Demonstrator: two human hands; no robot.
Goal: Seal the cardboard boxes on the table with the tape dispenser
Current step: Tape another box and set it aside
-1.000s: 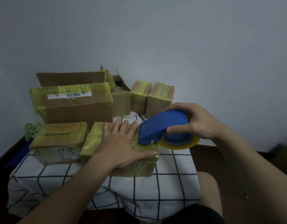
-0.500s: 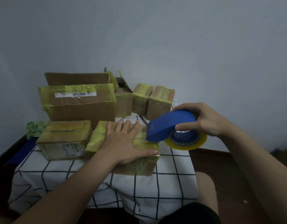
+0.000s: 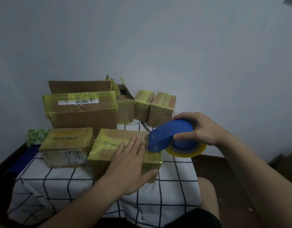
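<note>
Slid nearer, the left hand (image 3: 130, 163) lies flat on the box (image 3: 109, 140); the right hand (image 3: 201, 127) grips the tape dispenser (image 3: 166, 135), starting a strip. Next, probably pull leftward

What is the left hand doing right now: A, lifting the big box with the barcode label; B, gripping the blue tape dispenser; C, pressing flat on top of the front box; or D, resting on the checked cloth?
C: the left hand lies with straight fingers on top of the front box, while the right hand grips the blue tape dispenser.
</note>
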